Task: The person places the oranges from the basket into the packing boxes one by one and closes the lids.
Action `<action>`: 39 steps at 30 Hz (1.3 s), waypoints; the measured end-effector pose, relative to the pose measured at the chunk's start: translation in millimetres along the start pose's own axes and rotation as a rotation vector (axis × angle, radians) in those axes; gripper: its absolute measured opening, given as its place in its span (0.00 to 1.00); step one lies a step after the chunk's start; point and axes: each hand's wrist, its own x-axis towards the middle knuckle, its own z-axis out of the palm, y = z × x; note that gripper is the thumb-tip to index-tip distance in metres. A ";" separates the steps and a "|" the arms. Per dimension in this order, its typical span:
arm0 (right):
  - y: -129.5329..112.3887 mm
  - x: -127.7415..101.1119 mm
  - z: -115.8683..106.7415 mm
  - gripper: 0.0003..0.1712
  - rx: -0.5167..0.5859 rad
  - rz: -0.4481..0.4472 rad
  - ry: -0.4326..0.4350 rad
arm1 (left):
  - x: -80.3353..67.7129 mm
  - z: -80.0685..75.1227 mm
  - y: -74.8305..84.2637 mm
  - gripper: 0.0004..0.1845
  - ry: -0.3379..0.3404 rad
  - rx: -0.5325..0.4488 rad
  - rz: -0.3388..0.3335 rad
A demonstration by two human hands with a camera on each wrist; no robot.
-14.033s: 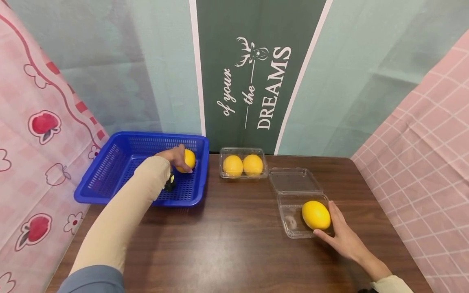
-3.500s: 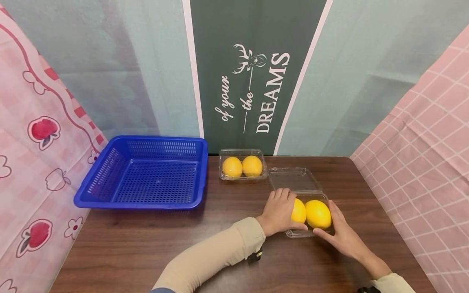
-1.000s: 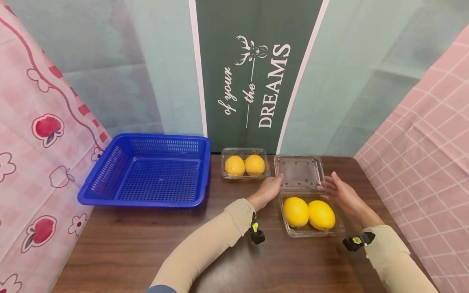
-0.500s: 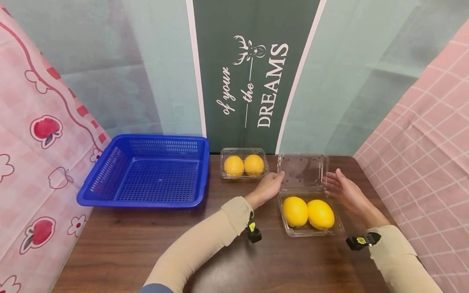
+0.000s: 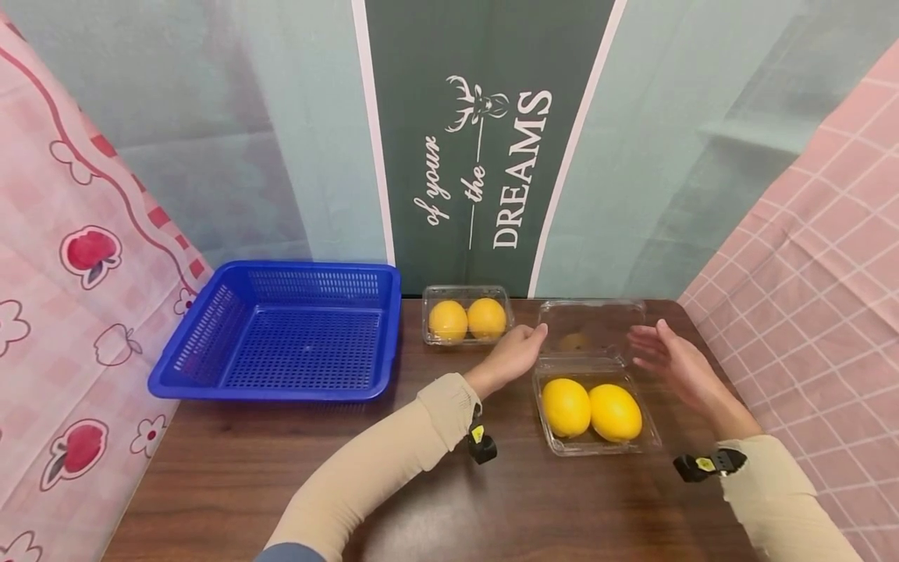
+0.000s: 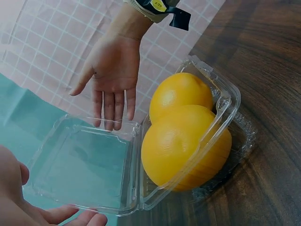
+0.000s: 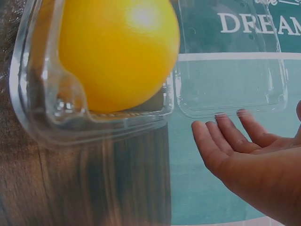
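A clear plastic clamshell box (image 5: 597, 448) stands open on the table, with two yellow-orange oranges (image 5: 566, 407) side by side in its base. Its hinged lid (image 5: 591, 328) is tilted up at the back, between my hands. At the lid's left edge is my left hand (image 5: 514, 355); in the left wrist view its fingers (image 6: 61, 214) reach along the outside of the lid, thumb apart. On the other side my right hand (image 5: 677, 367) has its palm turned inward. Its fingers (image 7: 225, 136) are extended, with the tips right at the lid's edge in the right wrist view.
To the left stands a blue plastic basket (image 5: 302, 393) with slotted walls. A second clear box (image 5: 468, 290), closed over two oranges, sits at the back middle of the brown wooden table (image 5: 435, 499). Printed cloth hangs behind and on both sides.
Earlier the left hand took an orange from the basket and set it beside the other one in the box. Over the last second both hands have shifted slightly right as the lid tilted further up.
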 end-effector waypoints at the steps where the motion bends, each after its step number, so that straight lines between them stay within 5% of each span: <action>1: -1.1 0.0 -0.1 0.23 0.013 -0.014 -0.004 | -0.6 -0.6 0.7 0.22 0.002 0.004 0.003; 19: -21.3 -6.5 -3.5 0.24 0.163 -0.113 -0.046 | -5.8 -8.1 9.6 0.28 -0.068 0.074 -0.027; 29: -27.1 -14.7 -1.4 0.22 0.009 -0.094 0.037 | -8.6 -5.3 16.7 0.31 -0.113 0.079 -0.004; 39: -27.6 -22.2 3.0 0.17 0.009 -0.021 0.116 | -14.0 -2.3 16.2 0.33 -0.114 0.069 -0.009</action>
